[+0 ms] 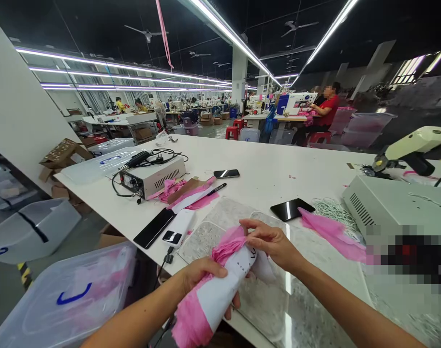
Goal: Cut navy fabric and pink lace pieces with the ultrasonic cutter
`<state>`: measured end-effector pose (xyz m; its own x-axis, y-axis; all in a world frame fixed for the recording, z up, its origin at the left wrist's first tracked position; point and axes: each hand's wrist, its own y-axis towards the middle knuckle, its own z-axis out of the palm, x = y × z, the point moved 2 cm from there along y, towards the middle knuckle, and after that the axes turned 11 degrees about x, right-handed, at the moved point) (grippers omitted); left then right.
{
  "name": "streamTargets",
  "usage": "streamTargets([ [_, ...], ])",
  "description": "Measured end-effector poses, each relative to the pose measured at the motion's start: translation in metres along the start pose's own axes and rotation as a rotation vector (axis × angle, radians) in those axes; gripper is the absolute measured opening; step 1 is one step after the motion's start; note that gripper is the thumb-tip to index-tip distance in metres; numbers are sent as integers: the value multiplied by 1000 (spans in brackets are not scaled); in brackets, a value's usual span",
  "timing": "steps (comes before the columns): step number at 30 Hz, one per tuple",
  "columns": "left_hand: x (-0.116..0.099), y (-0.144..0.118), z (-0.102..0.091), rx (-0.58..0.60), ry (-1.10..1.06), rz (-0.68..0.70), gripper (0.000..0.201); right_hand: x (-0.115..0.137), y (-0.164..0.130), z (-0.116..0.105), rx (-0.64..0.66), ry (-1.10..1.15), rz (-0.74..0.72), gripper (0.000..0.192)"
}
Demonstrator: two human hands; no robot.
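Gripping it low in the frame's centre, the left hand (pixel 202 275) is wrapped shut around a rolled bundle (pixel 220 285) of pink fabric sleeved in white paper, held above the table (pixel 257 169) edge. The right hand (pixel 271 241) pinches its upper end. It is judged light, soft and crushable, best held around the paper sleeve.

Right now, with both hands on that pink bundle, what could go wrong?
1. The left hand holds the pink bundle past the table edge; loosened fabric could drop to the floor.
2. The right hand works close to a black phone; a sweep might knock it.
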<state>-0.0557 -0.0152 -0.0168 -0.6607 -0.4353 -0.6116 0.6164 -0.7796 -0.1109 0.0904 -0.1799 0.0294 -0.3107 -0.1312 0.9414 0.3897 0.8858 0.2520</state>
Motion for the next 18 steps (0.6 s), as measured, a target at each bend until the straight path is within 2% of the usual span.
streamTargets([
  [5,3,9,23,-60,85,-43,67,8,-11,11,136,38,85,28],
  [10,-3,11,46,-214,135,-30,63,8,-22,8,148,151,192,34],
  [15,-1,8,45,-187,84,-65,62,8,-25,9,179,230,248,34],
  [18,2,6,40,-222,71,-94,58,7,-22,15,150,250,276,36],
])
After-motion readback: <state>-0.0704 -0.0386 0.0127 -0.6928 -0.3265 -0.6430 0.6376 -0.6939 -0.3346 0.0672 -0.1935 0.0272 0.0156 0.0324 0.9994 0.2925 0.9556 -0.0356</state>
